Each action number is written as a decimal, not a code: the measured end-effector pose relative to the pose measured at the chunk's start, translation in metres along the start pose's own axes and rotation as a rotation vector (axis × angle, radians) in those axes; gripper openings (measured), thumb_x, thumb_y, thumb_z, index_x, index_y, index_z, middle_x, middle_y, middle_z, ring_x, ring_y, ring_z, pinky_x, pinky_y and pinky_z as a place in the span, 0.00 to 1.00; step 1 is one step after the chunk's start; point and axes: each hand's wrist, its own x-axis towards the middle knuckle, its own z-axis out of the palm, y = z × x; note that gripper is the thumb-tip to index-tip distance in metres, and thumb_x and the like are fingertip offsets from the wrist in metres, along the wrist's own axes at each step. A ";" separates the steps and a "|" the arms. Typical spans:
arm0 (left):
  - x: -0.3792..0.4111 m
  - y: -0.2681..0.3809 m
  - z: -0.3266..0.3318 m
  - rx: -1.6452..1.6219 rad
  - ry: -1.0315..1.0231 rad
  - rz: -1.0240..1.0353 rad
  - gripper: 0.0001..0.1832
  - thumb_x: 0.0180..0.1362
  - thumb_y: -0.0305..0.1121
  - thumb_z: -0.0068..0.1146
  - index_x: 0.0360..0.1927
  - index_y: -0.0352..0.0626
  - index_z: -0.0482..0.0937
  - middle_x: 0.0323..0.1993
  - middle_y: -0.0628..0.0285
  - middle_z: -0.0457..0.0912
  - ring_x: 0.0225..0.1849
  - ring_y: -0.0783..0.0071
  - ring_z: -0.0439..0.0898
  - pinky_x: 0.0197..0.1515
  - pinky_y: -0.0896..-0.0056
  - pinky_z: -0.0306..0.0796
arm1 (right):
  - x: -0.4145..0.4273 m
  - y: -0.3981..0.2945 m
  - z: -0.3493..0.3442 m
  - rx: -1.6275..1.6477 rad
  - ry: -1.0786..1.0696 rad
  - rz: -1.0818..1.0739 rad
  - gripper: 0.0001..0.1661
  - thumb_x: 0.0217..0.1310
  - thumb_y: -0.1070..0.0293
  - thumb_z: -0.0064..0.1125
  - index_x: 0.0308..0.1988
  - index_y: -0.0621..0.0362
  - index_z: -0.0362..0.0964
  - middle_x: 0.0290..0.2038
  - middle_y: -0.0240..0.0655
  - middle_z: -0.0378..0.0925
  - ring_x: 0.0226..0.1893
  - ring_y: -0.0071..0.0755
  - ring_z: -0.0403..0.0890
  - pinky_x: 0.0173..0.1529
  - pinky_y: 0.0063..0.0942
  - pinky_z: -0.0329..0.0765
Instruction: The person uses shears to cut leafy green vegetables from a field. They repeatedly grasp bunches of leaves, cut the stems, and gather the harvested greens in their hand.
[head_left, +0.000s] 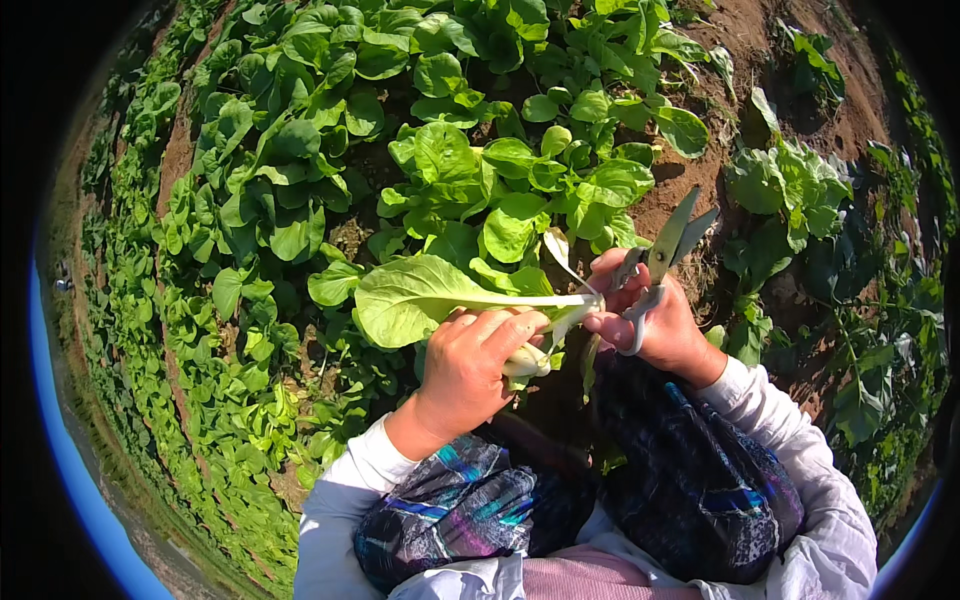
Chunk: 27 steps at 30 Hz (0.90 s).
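My left hand (472, 367) is closed around the stalks of a leafy green (409, 296) with a pale stem, its broad leaf pointing left. Under that palm shows the white cut base of another green (529, 361). A pair of scissors (671, 240) hangs on my right hand (660, 322), grey handles around the fingers, blades parted and pointing up and away. The fingertips of that same hand touch the root end of the stem, where a thin, wilted pale leaf (557, 247) sticks up.
Dense leafy greens (442, 157) grow in front and to the left. Bare brown soil (675, 180) lies to the right, with a larger pale-green plant (787, 180) beyond it. My bent knees (697, 480) in patterned trousers are close beneath the hands.
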 end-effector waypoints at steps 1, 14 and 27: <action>0.000 0.003 -0.001 0.081 0.002 -0.010 0.18 0.47 0.30 0.66 0.44 0.45 0.80 0.41 0.60 0.82 0.36 0.60 0.80 0.37 0.62 0.71 | 0.002 0.005 0.002 0.007 0.028 -0.036 0.33 0.50 0.71 0.72 0.55 0.57 0.65 0.40 0.30 0.76 0.35 0.19 0.77 0.39 0.21 0.77; 0.016 0.013 0.003 0.021 -0.114 -0.019 0.43 0.40 0.26 0.71 0.63 0.38 0.64 0.59 0.50 0.70 0.65 0.49 0.67 0.67 0.40 0.56 | 0.000 -0.010 0.018 0.128 -0.092 -0.007 0.31 0.51 0.75 0.70 0.54 0.59 0.65 0.37 0.27 0.74 0.37 0.19 0.79 0.43 0.21 0.78; 0.021 -0.027 0.004 -1.343 -0.803 -0.647 0.24 0.57 0.37 0.63 0.53 0.35 0.73 0.43 0.57 0.80 0.44 0.68 0.80 0.49 0.64 0.76 | 0.008 -0.041 0.005 0.164 -0.446 0.206 0.37 0.56 0.75 0.68 0.62 0.60 0.58 0.53 0.40 0.74 0.51 0.26 0.77 0.52 0.27 0.79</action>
